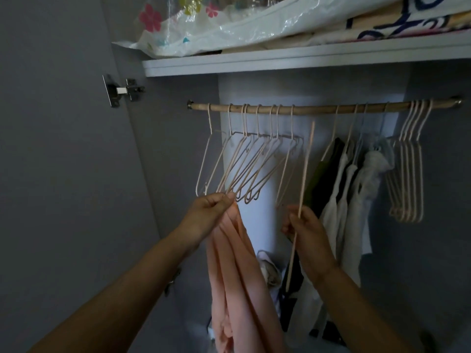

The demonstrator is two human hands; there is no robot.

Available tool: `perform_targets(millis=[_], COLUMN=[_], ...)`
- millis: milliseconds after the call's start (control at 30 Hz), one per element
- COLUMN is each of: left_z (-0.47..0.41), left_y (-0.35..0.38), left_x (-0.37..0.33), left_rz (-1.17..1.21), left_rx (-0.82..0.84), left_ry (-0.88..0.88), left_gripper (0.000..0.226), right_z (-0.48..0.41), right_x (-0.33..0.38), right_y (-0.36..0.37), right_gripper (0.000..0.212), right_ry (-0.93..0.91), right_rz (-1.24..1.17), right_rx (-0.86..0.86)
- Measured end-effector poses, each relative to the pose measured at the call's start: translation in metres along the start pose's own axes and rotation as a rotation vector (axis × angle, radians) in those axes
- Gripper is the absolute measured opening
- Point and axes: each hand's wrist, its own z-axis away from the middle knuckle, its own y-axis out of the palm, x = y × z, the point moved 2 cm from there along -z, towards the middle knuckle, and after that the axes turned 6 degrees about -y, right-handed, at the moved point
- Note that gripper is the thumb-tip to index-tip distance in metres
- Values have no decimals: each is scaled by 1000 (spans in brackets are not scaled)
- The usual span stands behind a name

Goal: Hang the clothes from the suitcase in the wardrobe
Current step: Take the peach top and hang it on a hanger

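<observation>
— Pinching the peach garment (pixel 237 276) at its top edge, the left hand (pixel 211 212) lets the rest hang limp in front of the wardrobe (pixel 173 138). How will it handle?

— Soft and light, I'd judge. It folds on itself, so it will likely slump off anything it isn't spread over. Take it at the shoulders or neckline, not mid-cloth.

— And the right hand (pixel 303 230)?

— Its fingers are curled round a thin pale hanger (pixel 306 169), seen edge-on and off the rod (pixel 318 108). It looks like stiff, smooth wire, so the cloth may slide.

— What's in the wardrobe?

— Empty hangers (pixel 249 164) are bunched at the left of the rod, with another bunch far right. Between them are a few hung clothes (pixel 344 189), dark and white. The shelf (pixel 280 62) above carries a flowered plastic bag (pixel 204 26) and folded fabric. A heap (pixel 270 271) lies low down, and I can't tell what it is. The suitcase isn't in view.
</observation>
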Motion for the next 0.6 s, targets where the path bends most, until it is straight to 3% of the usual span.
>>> perform_targets(millis=[133, 200, 300, 400, 600], left_z=[6, 8, 12, 18, 23], left_y=[10, 14, 18, 22, 25], left_x=[-4, -3, 1, 0, 7], left_rz=[-82, -108, -141, -148, -172], left_rx=[14, 41, 33, 37, 97], left_ry=[66, 79, 74, 78, 97], left_gripper=[49, 50, 46, 36, 46], right_z=[27, 30, 36, 44, 50], right_x=[-5, -6, -14, -14, 23], right_y=[-3, -4, -14, -26, -41], right_gripper=[18, 3, 24, 26, 35], right_ry=[154, 208, 197, 137, 17], right_rz=[14, 114, 275, 386, 137], right_rx=[-35, -74, -122, -171, -182])
